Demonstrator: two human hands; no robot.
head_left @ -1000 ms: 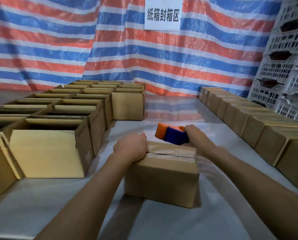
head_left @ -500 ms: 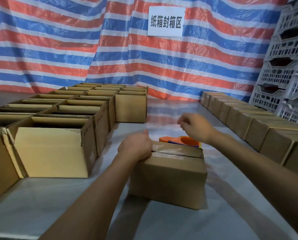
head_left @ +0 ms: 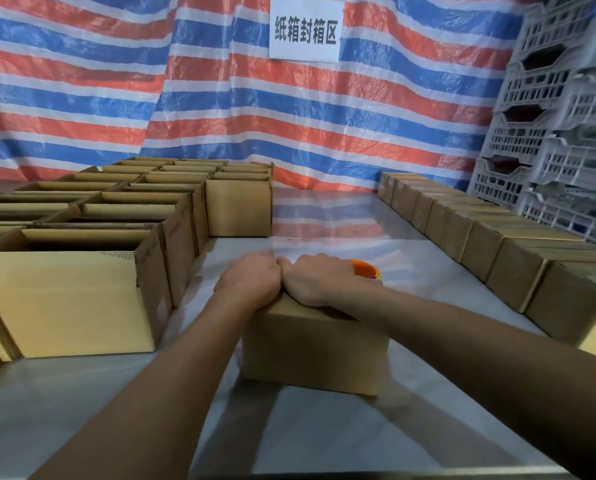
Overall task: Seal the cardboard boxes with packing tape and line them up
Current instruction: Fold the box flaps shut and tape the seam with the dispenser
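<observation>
Left hand and right hand touch side by side on top of the closed cardboard box at mid-table. Fingers bend away past the knuckles with the tips hidden, so grip or press cannot be told. Only an orange plastic rim of the tape dispenser shows behind the right hand. Left: open-topped boxes, insides dark. Right: a row of closed boxes, cut off at the frame edge.
</observation>
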